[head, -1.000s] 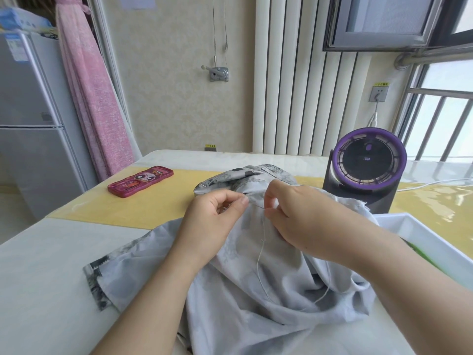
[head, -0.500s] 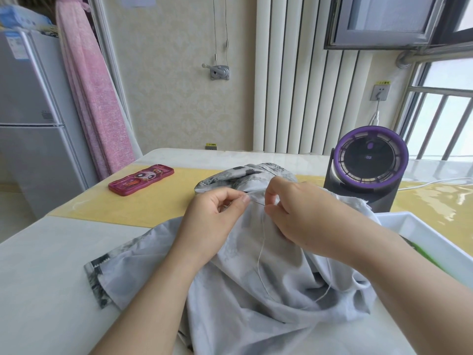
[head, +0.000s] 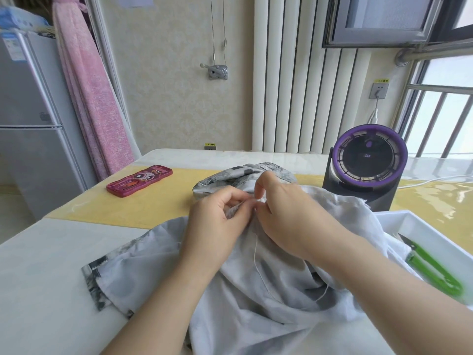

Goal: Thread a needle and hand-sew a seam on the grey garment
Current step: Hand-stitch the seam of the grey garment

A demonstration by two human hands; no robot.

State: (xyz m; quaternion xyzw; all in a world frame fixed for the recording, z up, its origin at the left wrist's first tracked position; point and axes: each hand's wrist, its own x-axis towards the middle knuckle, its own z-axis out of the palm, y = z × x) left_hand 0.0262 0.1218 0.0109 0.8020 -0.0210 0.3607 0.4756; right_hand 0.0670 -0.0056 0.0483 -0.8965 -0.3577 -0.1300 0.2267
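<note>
The grey garment (head: 256,298) lies bunched on the white table (head: 46,265) in front of me. My left hand (head: 215,226) pinches a raised fold of its fabric between thumb and fingers. Fingertip to fingertip with it, my right hand (head: 289,221) pinches at the same fold; the needle is too small to see clearly between the fingers. A white thread (head: 258,267) hangs from under the right hand and loops down across the cloth.
A white tray (head: 419,226) at the right holds green thread snips (head: 432,267). A purple-ringed fan (head: 368,167) stands behind the garment. A pink phone case (head: 139,180) lies on the yellow runner (head: 143,206) at the left.
My two hands have closed together, so their fingertips now meet on the fold where a short gap showed before. The thread still hangs in its loop.
</note>
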